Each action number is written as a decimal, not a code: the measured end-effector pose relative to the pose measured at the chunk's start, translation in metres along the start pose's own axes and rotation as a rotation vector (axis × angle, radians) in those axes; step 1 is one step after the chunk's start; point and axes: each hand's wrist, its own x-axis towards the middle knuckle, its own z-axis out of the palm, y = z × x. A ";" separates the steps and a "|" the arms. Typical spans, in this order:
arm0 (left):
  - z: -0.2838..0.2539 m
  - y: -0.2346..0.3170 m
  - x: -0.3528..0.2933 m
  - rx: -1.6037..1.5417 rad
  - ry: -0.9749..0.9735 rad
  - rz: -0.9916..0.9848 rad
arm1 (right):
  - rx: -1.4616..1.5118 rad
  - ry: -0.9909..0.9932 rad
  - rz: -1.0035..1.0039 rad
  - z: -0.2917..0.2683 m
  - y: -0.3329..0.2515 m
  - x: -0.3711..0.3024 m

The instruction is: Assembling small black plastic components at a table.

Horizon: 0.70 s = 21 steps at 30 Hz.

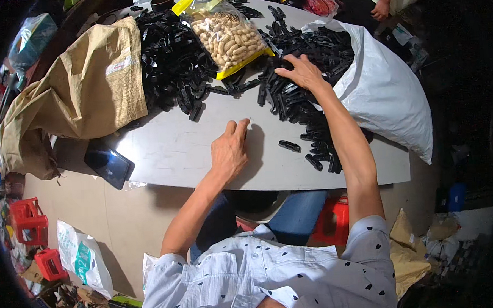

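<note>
My right hand (304,74) reaches over a pile of small black plastic parts (321,49) on the right, thumb and fingers apart. Its fingertips are at the parts, and nothing shows in its grasp. Above the bare middle of the white table (191,156), my left hand (229,153) is closed, with the fingers bent together. Whatever it may hold is hidden under the fingers. One loose black part (289,146) lies on the table between my left hand and the near end of the right pile. Another heap of black parts (171,58) spreads on the left.
A clear yellow-edged bag of peanuts (233,41) lies between the heaps. A white woven sack (389,87) stands open beside the right pile, and a tan sack (89,84) covers the left side. A dark phone or tablet (109,163) rests at the left edge. Another person's hand (381,10) shows far right.
</note>
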 end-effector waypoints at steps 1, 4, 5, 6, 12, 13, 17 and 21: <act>-0.001 0.000 0.000 0.007 -0.005 0.002 | -0.029 0.017 -0.020 0.005 -0.007 -0.003; -0.002 -0.002 0.000 -0.057 0.008 0.029 | -0.068 0.037 -0.064 0.015 -0.025 -0.011; -0.003 -0.004 0.000 -0.079 0.020 0.036 | -0.054 0.059 -0.084 0.018 -0.032 -0.016; -0.003 -0.006 -0.001 -0.102 0.031 0.043 | -0.078 0.089 -0.109 0.022 -0.039 -0.022; -0.008 -0.008 -0.013 -0.322 0.096 -0.087 | -0.033 0.130 -0.192 0.037 -0.080 -0.052; -0.009 -0.005 -0.016 -0.395 0.074 -0.204 | -0.027 0.119 -0.200 0.038 -0.083 -0.055; -0.013 -0.005 -0.024 -0.669 0.095 -0.241 | 0.066 0.282 -0.275 0.041 -0.083 -0.071; -0.018 -0.015 -0.029 -0.932 -0.004 -0.303 | 0.361 0.685 -0.407 0.009 -0.057 -0.138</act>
